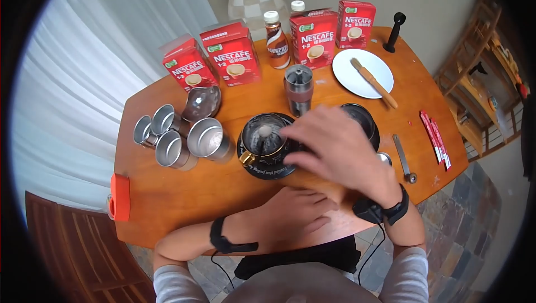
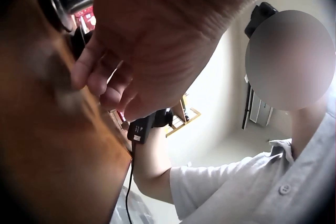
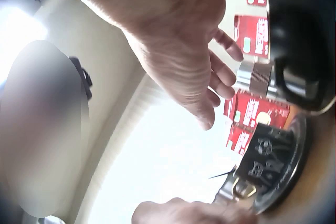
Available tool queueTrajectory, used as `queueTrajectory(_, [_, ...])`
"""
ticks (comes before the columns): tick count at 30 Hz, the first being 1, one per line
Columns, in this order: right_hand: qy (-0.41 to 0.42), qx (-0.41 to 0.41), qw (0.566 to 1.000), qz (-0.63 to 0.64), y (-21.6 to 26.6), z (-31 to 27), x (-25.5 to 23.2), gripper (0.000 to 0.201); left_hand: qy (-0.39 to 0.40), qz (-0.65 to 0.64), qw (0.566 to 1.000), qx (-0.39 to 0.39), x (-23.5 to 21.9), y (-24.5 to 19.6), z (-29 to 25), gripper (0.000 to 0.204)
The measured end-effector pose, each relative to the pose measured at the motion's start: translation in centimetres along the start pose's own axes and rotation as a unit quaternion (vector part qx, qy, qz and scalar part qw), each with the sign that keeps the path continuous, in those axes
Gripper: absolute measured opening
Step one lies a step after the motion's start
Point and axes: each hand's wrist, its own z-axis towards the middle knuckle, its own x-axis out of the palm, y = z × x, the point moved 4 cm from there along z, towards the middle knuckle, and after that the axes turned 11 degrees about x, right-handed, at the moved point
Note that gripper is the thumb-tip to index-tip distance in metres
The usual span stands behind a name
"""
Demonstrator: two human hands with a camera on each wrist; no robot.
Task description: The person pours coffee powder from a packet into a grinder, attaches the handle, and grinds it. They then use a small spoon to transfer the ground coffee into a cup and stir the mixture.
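My right hand hovers between two black cups, fingers loosely spread and holding nothing; its fingertips overlap the near cup's right rim in the head view. That cup has cat drawings and a gold handle, and stands on a black lettered saucer. A pale round thing shows inside it. The other black cup is partly hidden behind my right hand in the head view. My left hand is low by the table's front edge, fingers relaxed with nothing in them.
Behind the cups stands a steel grinder with a brown band. Several metal cups and a glass bowl are on the left. Red coffee boxes line the back. A brush lies across a white plate; sachets and a spoon lie right.
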Motion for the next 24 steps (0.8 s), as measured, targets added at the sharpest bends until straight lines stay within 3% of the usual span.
queueTrajectory(2, [0.022, -0.039, 0.999, -0.002, 1.7, 0.3, 2.1, 0.041, -0.069, 0.011, 0.996, 0.046, 0.3, 0.9, 0.4, 0.018])
queueTrajectory(5, [0.035, -0.054, 0.998, -0.007, 2.8, 0.9, 4.6, 0.043, 0.018, -0.102, 0.990, -0.100, 0.7, 1.7, 0.3, 0.015])
queueTrajectory(6, [0.042, -0.054, 0.998, 0.003, 2.9, 1.1, 5.3, 0.043, 0.005, -0.113, 0.987, -0.117, 0.8, 1.9, 0.1, 0.014])
queueTrajectory(11, [0.080, -0.060, 0.995, -0.007, 2.7, 1.5, 7.6, 0.020, -0.022, -0.124, 0.982, -0.142, 0.9, 2.6, -0.3, 0.011])
queueTrajectory(15, [0.081, -0.010, 0.996, 0.043, 2.0, 1.7, 6.6, 0.015, 0.015, -0.121, 0.979, -0.165, 0.1, 2.1, 0.6, 0.012])
queueTrajectory(19, [0.010, 0.084, 0.991, 0.103, 1.2, 2.4, 5.9, 0.014, 0.028, -0.135, 0.974, -0.182, 1.0, 2.7, 0.1, 0.017])
queueTrajectory(23, [-0.035, 0.115, 0.988, 0.097, -0.2, 2.8, 4.9, 0.017, 0.005, -0.147, 0.961, -0.234, 0.8, 2.7, -0.1, 0.016])
queueTrajectory(24, [-0.102, 0.103, 0.978, 0.152, -0.3, 2.9, 3.6, 0.017, -0.024, -0.130, 0.966, -0.221, 0.2, 2.3, 0.2, 0.015])
